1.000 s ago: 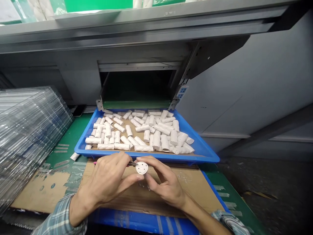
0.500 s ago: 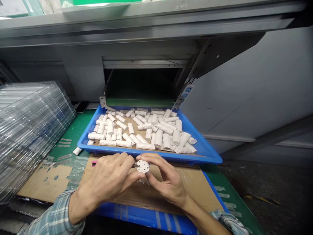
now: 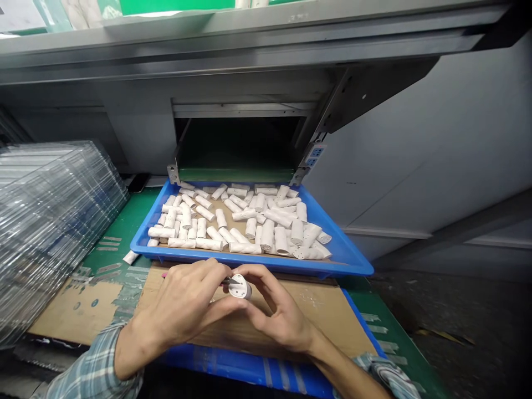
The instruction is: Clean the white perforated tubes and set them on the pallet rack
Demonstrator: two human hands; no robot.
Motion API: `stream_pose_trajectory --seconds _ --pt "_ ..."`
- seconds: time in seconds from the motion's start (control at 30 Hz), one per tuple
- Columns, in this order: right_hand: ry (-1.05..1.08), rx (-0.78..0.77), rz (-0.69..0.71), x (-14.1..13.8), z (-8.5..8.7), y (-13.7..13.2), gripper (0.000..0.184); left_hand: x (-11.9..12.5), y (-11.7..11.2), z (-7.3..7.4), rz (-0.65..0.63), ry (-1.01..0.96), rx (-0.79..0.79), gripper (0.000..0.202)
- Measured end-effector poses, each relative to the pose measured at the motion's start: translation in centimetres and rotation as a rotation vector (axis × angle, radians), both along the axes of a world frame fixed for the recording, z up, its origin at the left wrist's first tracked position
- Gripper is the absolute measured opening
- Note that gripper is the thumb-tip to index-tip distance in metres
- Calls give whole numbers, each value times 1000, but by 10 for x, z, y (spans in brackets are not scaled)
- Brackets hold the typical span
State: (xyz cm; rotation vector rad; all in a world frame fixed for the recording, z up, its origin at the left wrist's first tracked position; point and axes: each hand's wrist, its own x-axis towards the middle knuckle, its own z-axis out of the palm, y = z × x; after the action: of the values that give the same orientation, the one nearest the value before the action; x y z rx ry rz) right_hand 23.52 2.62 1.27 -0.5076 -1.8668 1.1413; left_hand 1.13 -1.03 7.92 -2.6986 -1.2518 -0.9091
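Observation:
My left hand (image 3: 178,299) is closed around a slim pointed metal tool (image 3: 228,281); its exact kind is mostly hidden by the fingers. A bit of pink (image 3: 164,275) shows behind that hand, perhaps the tool's other end. Between the thumb and fingers of my right hand (image 3: 282,316) is a short white cylinder (image 3: 240,287), its round end face with small holes turned toward me. The tool's tip lies against that face. Just beyond my hands, a blue tray (image 3: 249,260) holds many similar white cylinders (image 3: 245,248) lying loosely.
Cardboard (image 3: 307,305) covers the work surface under my hands. Clear plastic trays (image 3: 54,221) are stacked at the left. One cylinder (image 3: 130,257) lies outside the tray. A green conveyor belt (image 3: 236,160) ends above the tray's far side, beneath a metal frame (image 3: 249,61). A phone (image 3: 138,182) lies behind.
The white cylinder has turned, so more of its right side shows, and the tool's tip reaches further across its end face. Less of the pink piece is visible.

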Motion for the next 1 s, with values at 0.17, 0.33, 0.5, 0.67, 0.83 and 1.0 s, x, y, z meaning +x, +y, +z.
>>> stream_pose_trajectory --seconds 0.17,0.33,0.5,0.67,0.83,1.0 --pt "21 116 -74 -3 3 4 33 -2 1 -3 43 32 3 44" --pt "3 152 -55 -1 5 3 40 -6 3 -4 46 86 33 48" --pt "-34 178 -59 0 6 2 44 -3 2 -5 62 84 53 48" --pt "-15 198 -80 0 3 3 45 -1 1 -6 57 93 114 48" --pt "-15 218 -91 1 3 3 44 -1 0 -6 38 91 92 42" --pt "-22 227 -106 0 4 2 43 -2 1 -8 55 77 72 45"
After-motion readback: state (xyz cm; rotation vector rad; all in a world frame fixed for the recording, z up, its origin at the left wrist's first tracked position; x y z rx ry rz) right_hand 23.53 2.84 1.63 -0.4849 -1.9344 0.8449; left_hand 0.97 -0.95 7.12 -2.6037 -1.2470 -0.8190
